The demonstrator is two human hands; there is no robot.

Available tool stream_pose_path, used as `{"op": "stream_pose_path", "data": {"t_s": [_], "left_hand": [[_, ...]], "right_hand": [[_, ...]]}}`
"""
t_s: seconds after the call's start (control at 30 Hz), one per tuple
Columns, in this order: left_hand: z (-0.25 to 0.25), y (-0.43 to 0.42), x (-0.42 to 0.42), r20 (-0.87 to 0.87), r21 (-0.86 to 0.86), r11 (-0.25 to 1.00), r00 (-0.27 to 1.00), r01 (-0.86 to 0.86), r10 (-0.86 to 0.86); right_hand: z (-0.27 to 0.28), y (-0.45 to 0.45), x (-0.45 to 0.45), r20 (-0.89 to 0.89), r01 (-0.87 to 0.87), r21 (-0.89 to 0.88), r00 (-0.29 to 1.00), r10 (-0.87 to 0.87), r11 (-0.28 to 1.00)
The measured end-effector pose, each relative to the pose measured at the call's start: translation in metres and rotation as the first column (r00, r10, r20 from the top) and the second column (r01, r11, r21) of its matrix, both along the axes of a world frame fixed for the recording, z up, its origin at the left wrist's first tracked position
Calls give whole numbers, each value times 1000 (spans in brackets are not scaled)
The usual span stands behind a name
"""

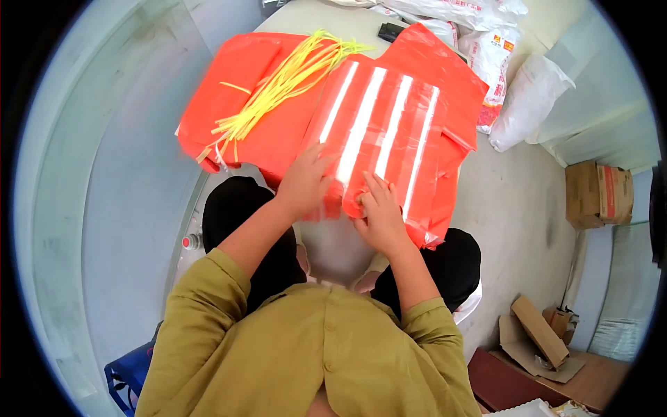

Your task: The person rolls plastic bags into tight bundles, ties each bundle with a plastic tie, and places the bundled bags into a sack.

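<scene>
Glossy red plastic sheeting with white stripes [424,125] lies across the surface in front of me, its near edge hanging toward my knees. My left hand [304,182] rests on the left side of the striped part, fingers stretched out and apart. At the near edge, my right hand [381,214] has its fingers bent around a curled fold of the red plastic, with the thumb below; part of the grip is hidden. A bundle of thin yellow strips [278,90] lies on a folded red stack [229,83] at the left.
Several white printed sacks [490,62] stand at the far right, near a small black object [390,31]. A cardboard box [597,194] sits by the right wall, and opened cardboard [531,340] lies lower right. A bottle [191,241] is beside my left knee.
</scene>
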State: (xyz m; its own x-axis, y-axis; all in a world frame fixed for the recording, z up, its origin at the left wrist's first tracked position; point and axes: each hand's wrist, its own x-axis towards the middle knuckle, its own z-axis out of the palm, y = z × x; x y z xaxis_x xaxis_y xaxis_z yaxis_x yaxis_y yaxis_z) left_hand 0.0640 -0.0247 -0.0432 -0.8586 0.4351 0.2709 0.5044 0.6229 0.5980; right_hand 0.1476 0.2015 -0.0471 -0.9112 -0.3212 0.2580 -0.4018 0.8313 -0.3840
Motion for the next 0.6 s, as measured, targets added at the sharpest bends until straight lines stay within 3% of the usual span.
{"op": "stream_pose_path", "data": {"t_s": [0.07, 0.1, 0.17, 0.27, 0.37, 0.47, 0.57, 0.6], "left_hand": [[-3, -4, 13, 22, 5, 1000, 999, 27, -28], [-2, -3, 19, 23, 33, 998, 999, 44, -45], [4, 1, 29, 27, 88, 993, 997, 76, -79], [15, 15, 32, 86, 172, 984, 994, 46, -61], [-3, 26, 18, 50, 182, 983, 999, -3, -6], [7, 30, 15, 52, 180, 984, 999, 6, -16], [4, 22, 18, 45, 147, 989, 999, 22, -29], [2, 17, 19, 62, 220, 974, 997, -54, 41]], "right_hand": [[-5, 4, -2, -54, 29, -58, 998, -33, 998], [-5, 4, -2, 84, 102, -277, 993, -81, 956], [-4, 4, -1, 370, 306, -619, 926, -76, 723], [-9, 11, -8, 425, 334, -689, 905, -14, 644], [24, 0, -4, 457, 347, -745, 887, 57, 569], [36, -7, -6, 386, 318, -480, 914, -129, 818], [-6, -2, -23, 235, 272, -458, 955, -180, 846], [-9, -2, -27, 323, 350, -560, 927, -191, 751]]}}
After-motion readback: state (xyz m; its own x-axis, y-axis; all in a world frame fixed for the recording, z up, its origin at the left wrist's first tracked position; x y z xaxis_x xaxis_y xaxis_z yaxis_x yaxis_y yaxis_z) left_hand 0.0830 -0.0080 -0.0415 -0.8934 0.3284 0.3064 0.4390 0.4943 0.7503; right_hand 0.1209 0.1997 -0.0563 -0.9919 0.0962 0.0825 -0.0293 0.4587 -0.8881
